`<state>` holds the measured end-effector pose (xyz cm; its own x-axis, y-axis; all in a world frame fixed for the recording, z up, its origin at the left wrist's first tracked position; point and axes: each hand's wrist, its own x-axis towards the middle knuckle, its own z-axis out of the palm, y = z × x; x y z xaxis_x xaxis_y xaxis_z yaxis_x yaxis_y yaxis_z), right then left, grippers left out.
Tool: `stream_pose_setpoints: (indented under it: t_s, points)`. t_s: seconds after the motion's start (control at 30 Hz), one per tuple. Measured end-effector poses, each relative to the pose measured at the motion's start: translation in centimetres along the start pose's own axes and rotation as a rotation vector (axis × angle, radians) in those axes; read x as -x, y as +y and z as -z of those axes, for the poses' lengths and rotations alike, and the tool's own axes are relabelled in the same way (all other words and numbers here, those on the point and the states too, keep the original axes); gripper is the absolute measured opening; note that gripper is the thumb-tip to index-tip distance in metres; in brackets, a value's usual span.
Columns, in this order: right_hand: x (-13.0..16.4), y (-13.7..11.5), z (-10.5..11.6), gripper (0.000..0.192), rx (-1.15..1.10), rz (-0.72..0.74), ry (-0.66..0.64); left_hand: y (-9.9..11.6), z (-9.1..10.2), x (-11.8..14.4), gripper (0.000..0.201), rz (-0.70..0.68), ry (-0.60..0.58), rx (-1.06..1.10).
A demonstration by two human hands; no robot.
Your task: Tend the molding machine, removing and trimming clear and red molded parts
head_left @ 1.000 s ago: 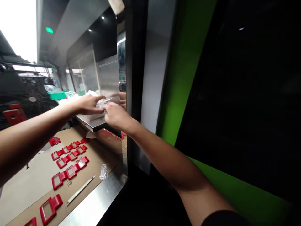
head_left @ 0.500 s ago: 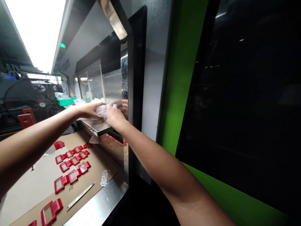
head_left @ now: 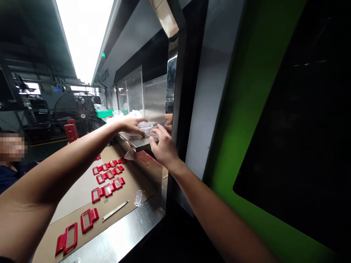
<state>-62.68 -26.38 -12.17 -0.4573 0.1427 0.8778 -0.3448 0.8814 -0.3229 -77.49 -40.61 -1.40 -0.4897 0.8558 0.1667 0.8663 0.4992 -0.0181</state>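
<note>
Clear plastic pieces (head_left: 148, 126) lie in a pile on a raised metal shelf (head_left: 139, 144). My left hand (head_left: 132, 125) grips the pile from the left, thumb on the near side and a finger stretched along the far side. At the right end of the pile is my right hand (head_left: 164, 147), fingers apart and thumb spread away. Its fingertips are at the edge of the pieces; whether they touch is hard to see. On the bench below, a single clear plastic piece (head_left: 139, 198) lies near a white-handled knife (head_left: 116, 211).
Red plastic frames (head_left: 109, 189) with window openings lie in rows on brown cardboard (head_left: 123, 228). A shiny metal post (head_left: 171, 84) stands close to my right hand. Farther back are a green tray (head_left: 104, 113) and a large fan (head_left: 83, 115). A person (head_left: 11, 157) is at the left.
My right hand has opened its fingers and drawn slightly back from the clear pieces. My left hand stays around them. The view has swung left, bringing a person into sight.
</note>
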Motion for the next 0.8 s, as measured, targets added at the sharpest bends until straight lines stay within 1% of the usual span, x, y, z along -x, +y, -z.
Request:
stream_pose_setpoints:
  t_s: [0.07,0.13,0.2,0.3,0.37,0.4,0.47,0.53,0.63,0.7,0.8]
  points:
    - [0.3,-0.1,-0.2,0.035,-0.002,-0.010,0.021,0.4,0.3,-0.3,0.098,0.010,-0.025,0.007]
    - [0.4,-0.2,-0.2,0.041,-0.027,0.024,0.020,1.0,0.6,-0.1,0.095,-0.025,-0.028,0.011]
    - [0.8,0.0,-0.1,0.047,-0.056,0.108,0.023,1.7,0.8,0.7,0.093,-0.070,-0.020,0.012]
    - [2.0,0.4,0.2,0.058,-0.028,0.253,0.070,2.6,0.8,2.3,0.094,-0.081,0.009,0.011]
    - [2.5,0.7,0.4,0.071,0.031,0.315,0.101,2.9,0.6,3.3,0.095,-0.100,0.036,0.055]
    - [2.6,0.8,0.6,0.080,0.061,0.336,0.106,2.9,0.4,3.6,0.095,-0.122,0.050,0.091]
    - [2.3,1.0,1.1,0.100,0.109,0.368,0.089,2.6,-0.1,3.9,0.096,-0.160,0.074,0.176]
    - [1.5,1.1,1.7,0.109,0.147,0.419,0.038,2.0,-0.7,3.8,0.097,-0.195,0.077,0.252]
    - [-0.1,1.2,3.1,0.105,0.211,0.507,-0.114,1.2,-1.3,3.6,0.098,-0.234,0.058,0.349]
    - [-1.2,1.1,4.1,0.100,0.267,0.534,-0.223,1.0,-1.6,3.4,0.097,-0.236,0.052,0.388]
    - [-3.1,0.5,5.4,0.081,0.333,0.515,-0.358,0.8,-1.7,3.4,0.088,-0.237,0.055,0.440]
